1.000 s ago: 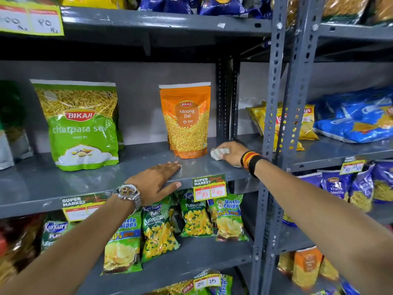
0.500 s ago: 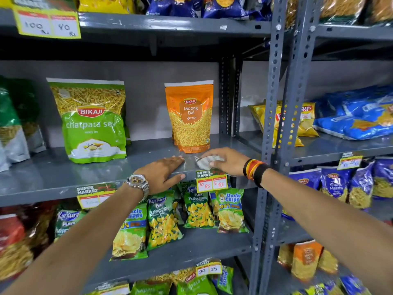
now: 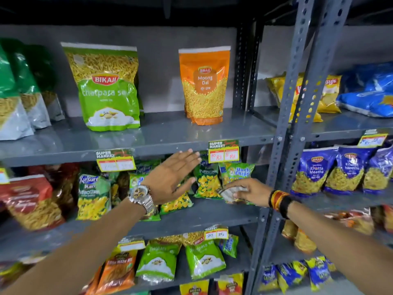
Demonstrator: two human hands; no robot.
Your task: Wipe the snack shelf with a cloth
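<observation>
Gripping cloth point(image 3: 230, 191): right hand point(image 3: 249, 193) (crumpled) | left hand point(image 3: 172, 177): spread flat | below shelf point(image 3: 148, 136)

The grey metal snack shelf point(image 3: 161, 135) runs level across the rack, its glossy top bare along the front edge. The small whitish cloth point(image 3: 230, 191) is crumpled, held below that shelf, in front of the packets on the next tier down.
</observation>
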